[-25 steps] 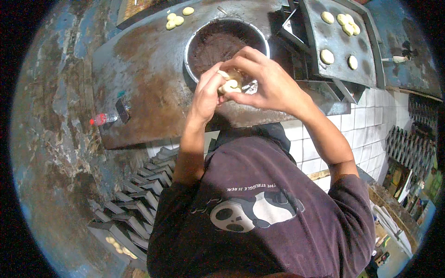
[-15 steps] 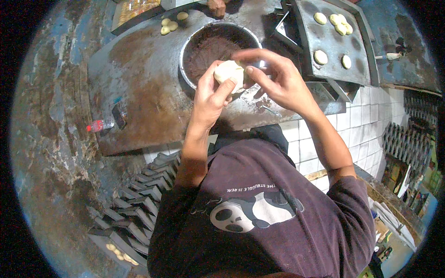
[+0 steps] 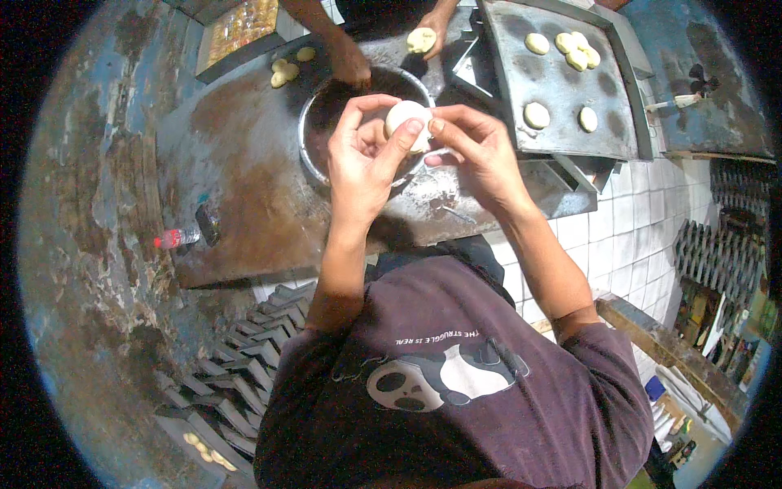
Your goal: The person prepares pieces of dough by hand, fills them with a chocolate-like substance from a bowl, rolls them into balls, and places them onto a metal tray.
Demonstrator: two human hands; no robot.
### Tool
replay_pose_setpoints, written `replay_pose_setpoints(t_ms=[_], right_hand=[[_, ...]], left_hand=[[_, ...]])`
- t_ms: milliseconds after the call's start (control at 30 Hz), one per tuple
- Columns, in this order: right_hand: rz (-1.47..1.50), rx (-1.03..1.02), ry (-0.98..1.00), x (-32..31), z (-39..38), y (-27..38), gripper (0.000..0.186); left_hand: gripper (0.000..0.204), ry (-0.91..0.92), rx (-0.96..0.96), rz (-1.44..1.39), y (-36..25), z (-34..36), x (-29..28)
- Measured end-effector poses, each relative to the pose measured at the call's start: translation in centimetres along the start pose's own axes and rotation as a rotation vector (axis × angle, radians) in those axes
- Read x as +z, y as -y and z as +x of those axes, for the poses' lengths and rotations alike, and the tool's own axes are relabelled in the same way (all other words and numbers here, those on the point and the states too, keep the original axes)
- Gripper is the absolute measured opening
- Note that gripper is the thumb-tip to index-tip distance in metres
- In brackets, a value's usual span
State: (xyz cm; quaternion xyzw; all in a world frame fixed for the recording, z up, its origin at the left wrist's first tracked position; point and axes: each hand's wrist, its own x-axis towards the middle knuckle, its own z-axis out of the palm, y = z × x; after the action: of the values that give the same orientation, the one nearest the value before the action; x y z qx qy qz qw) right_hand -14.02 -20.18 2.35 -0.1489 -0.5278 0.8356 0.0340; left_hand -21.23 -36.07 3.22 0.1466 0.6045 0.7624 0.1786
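A pale round of dough [image 3: 407, 116] is held up over the near part of a large metal bowl [image 3: 314, 122] of dark brown filling. My left hand [image 3: 362, 159] grips it from the left with the thumb across its face, while my right hand [image 3: 481, 155] pinches its right edge between thumb and fingers. Beyond the bowl a co-worker's hand [image 3: 350, 67] is down at the far rim, and their other hand [image 3: 436, 33] holds a piece of dough [image 3: 421, 39].
A tray [image 3: 627, 90] with several dough pieces [image 3: 536, 114] sits right on stacked trays. Small dough pieces [image 3: 283, 72] lie left of the bowl on the metal table [image 3: 228, 179]. A red-capped bottle [image 3: 177, 238], dark object [image 3: 208, 224] and spoon [image 3: 456, 213] rest nearby. A filled box [image 3: 236, 37] stands back left.
The dough in my hands has opened into a round face and been raised slightly. My right fingers have closed onto its edge. The co-worker's hands and dough have come into view beyond the bowl.
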Motion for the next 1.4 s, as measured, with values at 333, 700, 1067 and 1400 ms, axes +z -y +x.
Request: replay_pose_setpoints(t_ms=[333, 700, 1067, 1400], right_hand=[[-0.023, -0.546, -0.292, -6.3, -2.9, 1.4, 0.022], [0.062, -0.647, -0.304, -17.0, -5.0, 7.1, 0.030], [-0.871, -0.377, 0.092, -26.7, 2.5, 14.4, 0.049], [-1.446, -0.441, 0.366, -34.2, 18.7, 5.9, 0.046]], left_hand=[[0.026, 0.224, 0.159, -0.238, -0.5, 2.0, 15.2], [0.067, 0.422, 0.342, -0.240, 1.5, 4.4, 26.9], [0.058, 0.262, 0.300, 0.510, 11.9, 12.6, 26.6], [0.108, -0.010, 0.010, 0.803, 11.7, 14.8, 19.6]])
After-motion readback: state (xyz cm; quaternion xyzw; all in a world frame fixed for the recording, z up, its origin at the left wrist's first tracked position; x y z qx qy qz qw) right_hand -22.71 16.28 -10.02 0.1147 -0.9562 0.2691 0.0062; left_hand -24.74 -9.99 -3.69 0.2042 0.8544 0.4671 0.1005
